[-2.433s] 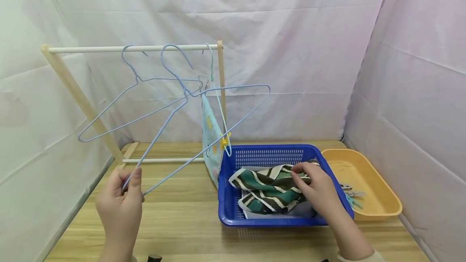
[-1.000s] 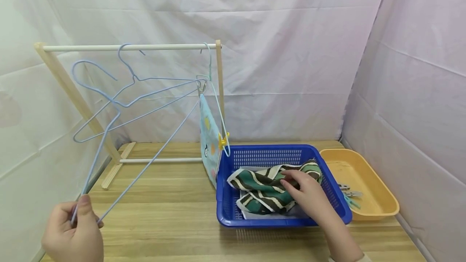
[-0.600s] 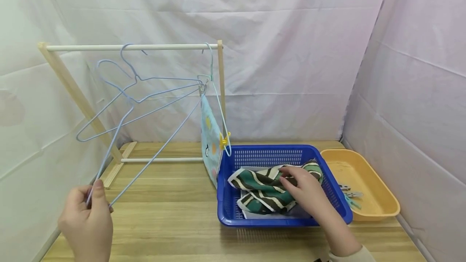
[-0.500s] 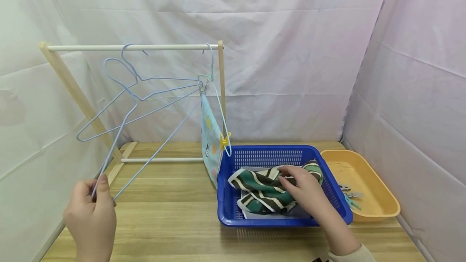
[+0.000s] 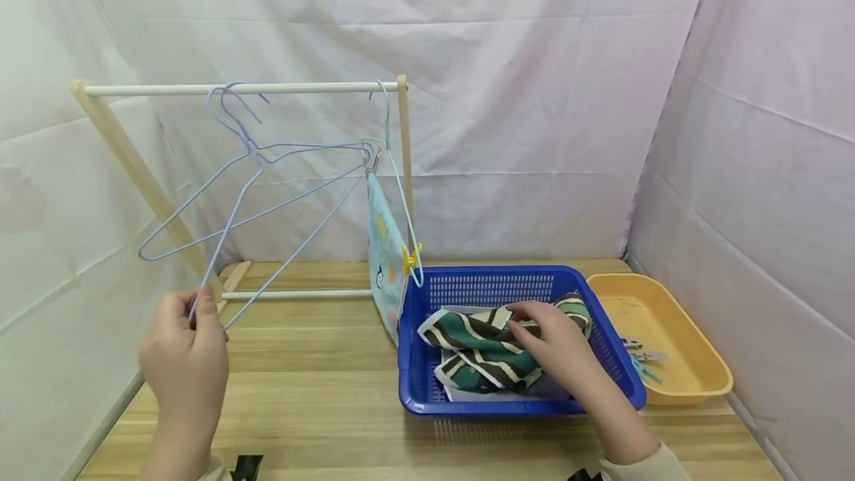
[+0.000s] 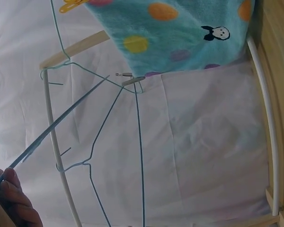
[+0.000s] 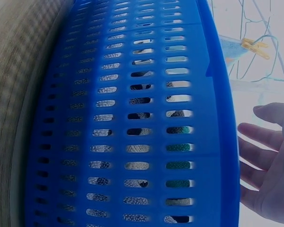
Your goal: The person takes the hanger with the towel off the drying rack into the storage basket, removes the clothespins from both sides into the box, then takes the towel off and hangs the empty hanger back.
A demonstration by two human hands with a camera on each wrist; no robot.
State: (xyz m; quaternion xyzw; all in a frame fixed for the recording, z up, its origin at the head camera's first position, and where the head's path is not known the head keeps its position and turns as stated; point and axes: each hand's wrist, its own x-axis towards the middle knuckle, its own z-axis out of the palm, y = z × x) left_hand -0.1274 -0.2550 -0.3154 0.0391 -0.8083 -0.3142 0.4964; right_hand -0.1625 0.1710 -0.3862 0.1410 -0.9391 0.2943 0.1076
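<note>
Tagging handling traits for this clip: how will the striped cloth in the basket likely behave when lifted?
The striped cloth will probably droop, given its loose folds. Lying crumpled, it may unfold unevenly. Being just fabric, it's likely light.

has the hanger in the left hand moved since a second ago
Yes, rightward and upward in the head view: the held hanger showed wholly below the white top bar then; its top now overlaps that bar.

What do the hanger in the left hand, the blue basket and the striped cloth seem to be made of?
Held hanger: probably coated metal wire; it's thin, smooth and pale blue.
Blue basket: likely molded plastic, with a shiny rim and regular slots.
Striped cloth: soft, matte textile, given its folds; fiber unclear.
</note>
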